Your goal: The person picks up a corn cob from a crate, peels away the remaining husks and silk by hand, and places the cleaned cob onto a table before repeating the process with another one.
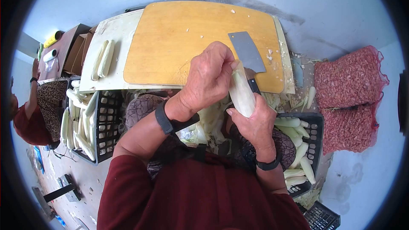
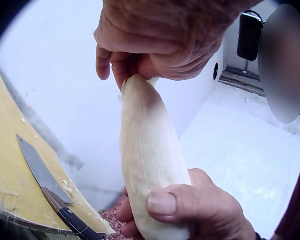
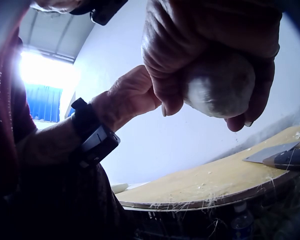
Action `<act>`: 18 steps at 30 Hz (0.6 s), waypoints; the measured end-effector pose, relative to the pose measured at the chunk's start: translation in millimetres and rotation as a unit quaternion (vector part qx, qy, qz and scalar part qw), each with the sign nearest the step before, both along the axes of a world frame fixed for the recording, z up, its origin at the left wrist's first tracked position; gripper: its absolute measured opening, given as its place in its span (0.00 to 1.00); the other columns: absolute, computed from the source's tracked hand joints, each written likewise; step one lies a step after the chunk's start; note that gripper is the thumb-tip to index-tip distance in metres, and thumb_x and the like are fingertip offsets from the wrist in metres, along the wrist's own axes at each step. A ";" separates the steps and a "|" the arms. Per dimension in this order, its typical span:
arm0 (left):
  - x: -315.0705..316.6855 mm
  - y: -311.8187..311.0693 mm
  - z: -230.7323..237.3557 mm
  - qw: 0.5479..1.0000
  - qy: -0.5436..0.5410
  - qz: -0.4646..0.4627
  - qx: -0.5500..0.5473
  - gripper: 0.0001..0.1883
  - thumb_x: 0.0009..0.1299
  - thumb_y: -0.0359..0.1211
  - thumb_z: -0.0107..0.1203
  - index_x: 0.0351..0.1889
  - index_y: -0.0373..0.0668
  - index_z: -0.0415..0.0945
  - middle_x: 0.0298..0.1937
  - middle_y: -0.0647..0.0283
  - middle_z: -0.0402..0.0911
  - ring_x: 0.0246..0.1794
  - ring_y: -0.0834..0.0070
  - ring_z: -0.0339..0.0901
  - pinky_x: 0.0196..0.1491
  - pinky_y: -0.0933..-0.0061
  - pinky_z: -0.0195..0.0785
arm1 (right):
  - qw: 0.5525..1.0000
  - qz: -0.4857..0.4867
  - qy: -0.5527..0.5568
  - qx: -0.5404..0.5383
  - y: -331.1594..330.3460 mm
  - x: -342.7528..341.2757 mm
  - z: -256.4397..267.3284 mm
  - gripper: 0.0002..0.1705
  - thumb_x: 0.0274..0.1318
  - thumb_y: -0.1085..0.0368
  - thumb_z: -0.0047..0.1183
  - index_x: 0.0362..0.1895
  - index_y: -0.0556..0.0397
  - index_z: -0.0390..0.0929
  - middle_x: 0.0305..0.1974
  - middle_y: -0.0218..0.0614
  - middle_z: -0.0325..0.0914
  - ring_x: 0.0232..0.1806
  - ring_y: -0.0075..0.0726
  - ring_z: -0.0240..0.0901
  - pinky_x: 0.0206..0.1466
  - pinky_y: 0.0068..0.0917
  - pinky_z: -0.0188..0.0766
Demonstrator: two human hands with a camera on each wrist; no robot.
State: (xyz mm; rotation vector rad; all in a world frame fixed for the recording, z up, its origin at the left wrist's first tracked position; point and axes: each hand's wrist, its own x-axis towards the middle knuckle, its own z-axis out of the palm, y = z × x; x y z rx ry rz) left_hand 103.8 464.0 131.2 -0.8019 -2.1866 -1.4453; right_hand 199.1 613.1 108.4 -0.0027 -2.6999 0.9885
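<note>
An ear of corn in pale husk point(image 1: 242, 93) is held up over the near edge of the yellow board, tip away from me. My right hand point(image 1: 257, 121) grips its thick lower end, thumb along the side; the cut-looking round base point(image 3: 222, 87) shows between those fingers in the right wrist view. At the tip, my left hand point(image 1: 208, 70) pinches the husk, fingers bent, as the left wrist view shows from close by. A cleaver point(image 1: 247, 51) with a dark handle lies on the cutting board point(image 1: 170, 38), just beyond the ear.
Two pale ears point(image 1: 103, 59) lie on the table's left side. Black crates full of ears stand at left point(image 1: 106, 119) and right point(image 1: 313, 132). Red mesh sacks point(image 1: 349, 81) lean by the right wall. Another person point(image 1: 34, 115) is at far left. Husks lie below the table.
</note>
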 end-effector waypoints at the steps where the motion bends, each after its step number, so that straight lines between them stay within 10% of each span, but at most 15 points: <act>1: -0.3 0.0 -0.2 1.000 0.000 0.000 0.000 0.08 0.57 0.17 0.52 0.30 0.36 0.66 0.27 0.55 0.70 0.33 0.57 0.75 0.42 0.63 0.71 | 1.000 -0.002 -0.002 0.001 -0.2 0.1 0.2 0.33 0.31 0.55 0.69 0.41 0.62 0.70 0.30 0.49 0.77 0.31 0.52 0.76 0.36 0.41 0.73; 18: -4.7 -1.2 -2.3 0.998 -0.057 0.015 0.023 0.04 0.65 0.23 0.50 0.30 0.35 0.67 0.25 0.57 0.74 0.35 0.65 0.79 0.33 0.71 0.68 | 1.000 0.007 0.005 -0.022 -0.5 0.8 -0.3 0.31 0.29 0.57 0.69 0.39 0.61 0.72 0.30 0.48 0.78 0.30 0.51 0.77 0.34 0.39 0.74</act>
